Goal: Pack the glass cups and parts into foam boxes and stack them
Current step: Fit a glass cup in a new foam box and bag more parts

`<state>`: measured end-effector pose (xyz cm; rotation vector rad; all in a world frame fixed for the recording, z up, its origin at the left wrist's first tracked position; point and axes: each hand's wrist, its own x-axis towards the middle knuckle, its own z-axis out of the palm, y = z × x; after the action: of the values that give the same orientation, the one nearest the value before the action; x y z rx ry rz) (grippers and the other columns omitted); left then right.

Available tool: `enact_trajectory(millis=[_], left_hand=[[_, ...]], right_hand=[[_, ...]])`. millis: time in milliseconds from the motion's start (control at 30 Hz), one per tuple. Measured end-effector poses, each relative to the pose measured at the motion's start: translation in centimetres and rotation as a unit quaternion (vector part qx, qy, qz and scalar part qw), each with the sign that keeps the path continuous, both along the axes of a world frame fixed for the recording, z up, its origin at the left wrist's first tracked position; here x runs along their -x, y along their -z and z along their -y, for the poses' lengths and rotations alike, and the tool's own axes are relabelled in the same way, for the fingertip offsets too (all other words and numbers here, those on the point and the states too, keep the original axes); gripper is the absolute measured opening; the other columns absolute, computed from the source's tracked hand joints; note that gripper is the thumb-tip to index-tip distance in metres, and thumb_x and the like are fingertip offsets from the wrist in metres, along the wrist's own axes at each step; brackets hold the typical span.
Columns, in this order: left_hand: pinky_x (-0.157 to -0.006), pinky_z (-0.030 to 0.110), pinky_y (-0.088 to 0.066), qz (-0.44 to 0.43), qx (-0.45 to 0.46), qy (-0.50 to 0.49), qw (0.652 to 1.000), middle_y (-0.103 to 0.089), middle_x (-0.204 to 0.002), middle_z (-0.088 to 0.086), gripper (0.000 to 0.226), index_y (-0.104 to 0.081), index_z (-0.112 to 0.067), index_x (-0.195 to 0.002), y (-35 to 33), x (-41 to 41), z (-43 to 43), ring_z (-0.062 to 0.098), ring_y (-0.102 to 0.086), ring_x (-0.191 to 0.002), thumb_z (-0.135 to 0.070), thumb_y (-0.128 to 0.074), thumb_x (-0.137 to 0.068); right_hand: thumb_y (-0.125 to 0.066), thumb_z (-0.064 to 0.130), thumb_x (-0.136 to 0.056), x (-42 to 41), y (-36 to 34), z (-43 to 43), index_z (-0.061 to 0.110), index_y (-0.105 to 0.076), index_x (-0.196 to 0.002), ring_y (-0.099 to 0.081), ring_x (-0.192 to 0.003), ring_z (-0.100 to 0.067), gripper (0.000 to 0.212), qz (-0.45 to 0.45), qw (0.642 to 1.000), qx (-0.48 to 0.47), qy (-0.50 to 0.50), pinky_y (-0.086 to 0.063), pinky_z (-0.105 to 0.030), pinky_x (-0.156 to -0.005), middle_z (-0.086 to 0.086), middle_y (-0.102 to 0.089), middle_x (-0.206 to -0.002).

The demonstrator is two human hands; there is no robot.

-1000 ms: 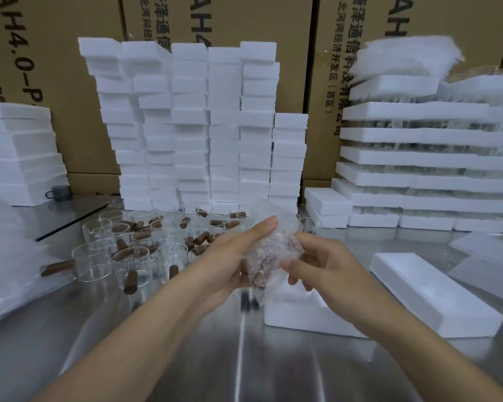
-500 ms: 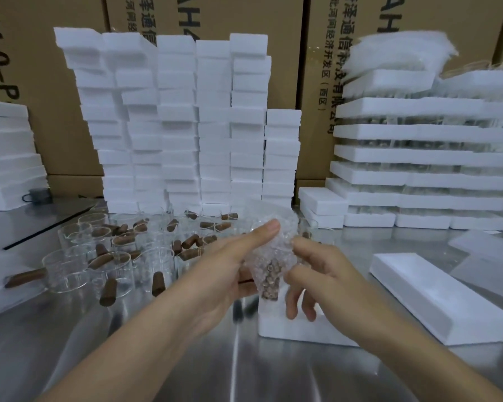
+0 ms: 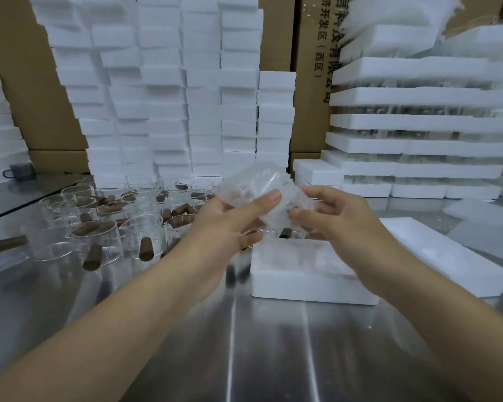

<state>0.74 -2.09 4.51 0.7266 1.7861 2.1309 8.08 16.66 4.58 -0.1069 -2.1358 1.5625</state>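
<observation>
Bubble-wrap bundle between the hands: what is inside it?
The bubble-wrap bundle, gripped by the left hand and pinched by the right hand by the foam box, shows only hazy translucent wrap. Blur and the fingers covering its lower part hide any contents.

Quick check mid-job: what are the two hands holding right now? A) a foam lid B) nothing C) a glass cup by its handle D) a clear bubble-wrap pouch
D: the left hand and right hand both pinch the crinkled bubble-wrap pouch between them.
</observation>
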Motion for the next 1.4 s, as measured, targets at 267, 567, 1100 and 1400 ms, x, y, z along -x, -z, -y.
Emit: enact_trajectory(millis=[267,567,1100,1400], left_hand=[[-0.097,0.032,-0.055,-0.264,0.21,-0.059,0.94,-0.079,-0.108,-0.016,0.034,-0.08,-0.034,-0.111,1.3,-0.4,-0.8,0.003,-0.07,-0.104,-0.058,-0.08,-0.086],[-0.094,0.031,-0.054,-0.294,0.308,-0.111,0.898,-0.071,-0.105,-0.02,0.07,-0.059,-0.047,-0.138,2.4,-0.8,-0.8,-0.001,-0.065,-0.102,-0.066,-0.086,-0.076],[-0.087,0.027,-0.048,-0.258,0.193,-0.134,0.937,-0.076,-0.105,-0.02,0.04,-0.078,-0.039,-0.105,0.9,-0.3,-0.3,-0.002,-0.066,-0.097,-0.04,-0.043,-0.085],[-0.11,0.032,-0.037,-0.391,0.363,-0.054,0.844,-0.054,-0.15,-0.027,0.053,-0.051,-0.049,-0.15,2.5,-0.8,-0.5,0.002,-0.043,-0.139,-0.069,-0.044,-0.102]], right_hand=[[-0.082,0.021,-0.074,-1.3,-1.6,-4.2,0.019,-0.078,-0.088,-0.071,-0.088,-0.017,0.015,0.046,0.996,-0.047,-0.056,-0.055,-0.037,-0.091,-0.001,-0.077,-0.094],[-0.089,0.014,-0.08,-2.2,-1.0,-5.0,0.011,-0.069,-0.083,-0.049,-0.082,-0.028,0.02,0.113,0.986,-0.088,-0.088,-0.033,-0.048,-0.079,-0.015,-0.058,-0.086],[-0.088,0.016,-0.082,-1.6,-0.5,-4.1,0.013,-0.069,-0.076,-0.043,-0.062,-0.014,0.02,0.124,0.966,-0.209,-0.091,-0.033,-0.021,-0.058,-0.001,-0.056,-0.068],[-0.08,0.027,-0.083,-1.4,-0.4,-4.1,0.019,-0.075,-0.082,-0.06,-0.075,-0.014,0.009,0.108,0.964,-0.22,-0.107,-0.043,-0.034,-0.077,-0.017,-0.071,-0.088]])
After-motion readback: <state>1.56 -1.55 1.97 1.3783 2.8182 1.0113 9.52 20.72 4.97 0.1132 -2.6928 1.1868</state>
